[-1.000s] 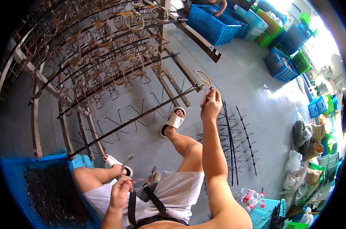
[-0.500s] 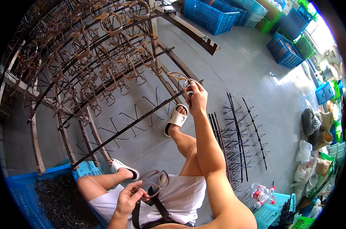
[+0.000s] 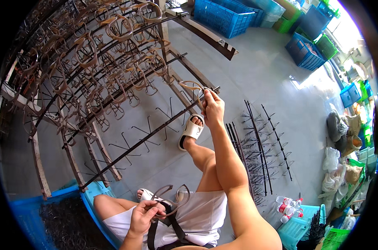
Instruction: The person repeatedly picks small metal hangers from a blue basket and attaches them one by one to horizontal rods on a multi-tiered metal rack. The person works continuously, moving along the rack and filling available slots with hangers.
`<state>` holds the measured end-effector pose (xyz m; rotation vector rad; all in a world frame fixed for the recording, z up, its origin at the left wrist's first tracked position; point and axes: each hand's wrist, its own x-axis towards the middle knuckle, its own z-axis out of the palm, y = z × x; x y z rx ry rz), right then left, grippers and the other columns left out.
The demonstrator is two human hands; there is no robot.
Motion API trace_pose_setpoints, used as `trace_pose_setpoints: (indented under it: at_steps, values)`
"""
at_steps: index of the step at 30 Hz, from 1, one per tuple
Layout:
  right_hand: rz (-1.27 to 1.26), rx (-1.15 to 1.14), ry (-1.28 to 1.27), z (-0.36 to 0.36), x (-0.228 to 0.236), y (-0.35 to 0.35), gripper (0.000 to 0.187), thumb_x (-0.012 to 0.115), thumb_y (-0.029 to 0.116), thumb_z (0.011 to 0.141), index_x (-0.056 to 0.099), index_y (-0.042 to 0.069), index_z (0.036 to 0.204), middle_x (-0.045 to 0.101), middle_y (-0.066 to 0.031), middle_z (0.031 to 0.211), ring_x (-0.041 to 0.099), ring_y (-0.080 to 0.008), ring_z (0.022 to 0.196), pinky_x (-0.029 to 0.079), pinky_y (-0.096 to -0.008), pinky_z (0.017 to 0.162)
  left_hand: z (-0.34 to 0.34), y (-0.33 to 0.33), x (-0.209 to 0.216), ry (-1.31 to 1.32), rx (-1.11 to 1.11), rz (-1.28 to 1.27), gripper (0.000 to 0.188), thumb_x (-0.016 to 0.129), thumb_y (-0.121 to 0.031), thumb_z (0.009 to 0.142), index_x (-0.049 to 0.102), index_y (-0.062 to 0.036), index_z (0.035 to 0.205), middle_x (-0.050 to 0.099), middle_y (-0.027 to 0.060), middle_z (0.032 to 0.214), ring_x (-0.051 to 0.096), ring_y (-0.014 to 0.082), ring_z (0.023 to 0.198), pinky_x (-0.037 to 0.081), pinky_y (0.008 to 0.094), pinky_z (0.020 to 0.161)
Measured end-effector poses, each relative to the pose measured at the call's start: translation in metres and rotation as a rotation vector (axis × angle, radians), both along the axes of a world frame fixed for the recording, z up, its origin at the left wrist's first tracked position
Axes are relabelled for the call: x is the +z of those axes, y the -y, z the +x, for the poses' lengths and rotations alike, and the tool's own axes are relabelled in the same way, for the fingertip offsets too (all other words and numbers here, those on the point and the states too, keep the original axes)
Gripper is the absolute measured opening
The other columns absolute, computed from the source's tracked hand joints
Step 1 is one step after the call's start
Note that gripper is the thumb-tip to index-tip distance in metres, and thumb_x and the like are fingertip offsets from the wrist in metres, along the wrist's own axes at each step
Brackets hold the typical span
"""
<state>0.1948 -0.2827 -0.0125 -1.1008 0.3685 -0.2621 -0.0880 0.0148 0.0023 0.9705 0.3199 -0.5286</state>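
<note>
My left hand (image 3: 144, 217) is closed on a brown eyeglass frame (image 3: 184, 200), held low over my lap. With my arm stretched forward, my right hand (image 3: 214, 109) pinches a lighter brown eyeglass frame (image 3: 190, 84) at the far end of a black hook rod (image 3: 141, 142). That rod slants from the basket at my left up to my right fingers. Its other wire hooks carry nothing. My fingers hide how the frame and the end hook meet.
A rack (image 3: 41, 160) at left bears several rods hung with brown frames (image 3: 89, 54). Dark pieces fill a blue basket (image 3: 82, 196). Bare hook rods (image 3: 260, 146) lie on the floor at right, near plastic bottles (image 3: 288, 208) and a turquoise basket (image 3: 295, 227). Blue crates (image 3: 224, 17) stand behind.
My left foot has drawn in toward me, and the left hand has shifted slightly right with its eyeglass frame. My right hand stays at the rod's end, its fingers slightly re-placed.
</note>
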Motion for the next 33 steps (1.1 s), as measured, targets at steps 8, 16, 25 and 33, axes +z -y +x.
trace_pose_setpoints:
  at_steps: [8,16,25,33]
  values:
    - [-0.363,0.118,0.108,-0.009,-0.021,0.01,0.019,0.054,0.019,0.093,0.061,0.002,0.095,0.042,0.0033,0.05,0.035,-0.0046,0.038,0.03,-0.0206,0.034,0.008,-0.008,-0.002,0.067,0.019,0.069,0.016,0.053,-0.006,0.09,0.051,0.0029,0.103,0.062,0.015,0.087,0.065,0.0226,0.079,0.057,0.034,0.068]
    - [-0.327,0.095,0.097,-0.012,-0.016,0.0,0.018,0.054,0.018,0.093,0.061,0.002,0.098,0.041,0.0046,0.05,0.033,-0.0036,0.039,0.029,-0.0202,0.035,0.013,-0.004,-0.005,0.077,0.029,0.058,0.017,0.053,-0.004,0.09,0.051,0.0031,0.104,0.062,0.0153,0.084,0.065,0.0229,0.077,0.057,0.0334,0.068]
    - [-0.403,0.076,0.054,-0.018,-0.002,-0.006,0.016,0.054,0.017,0.092,0.062,0.004,0.095,0.04,0.0063,0.051,0.034,-0.0022,0.04,0.03,-0.0197,0.035,0.018,0.01,0.008,0.104,0.014,0.076,0.017,0.052,-0.003,0.088,0.051,0.0025,0.105,0.062,0.0158,0.083,0.065,0.0233,0.075,0.057,0.0337,0.066]
    - [-0.487,0.067,0.06,-0.014,-0.001,-0.002,0.016,0.055,0.018,0.092,0.063,0.004,0.089,0.043,0.0065,0.051,0.035,-0.0021,0.041,0.03,-0.0202,0.036,0.02,0.014,0.013,0.135,-0.006,0.099,0.019,0.053,-0.003,0.088,0.051,0.0032,0.106,0.062,0.0153,0.085,0.065,0.025,0.075,0.057,0.035,0.066]
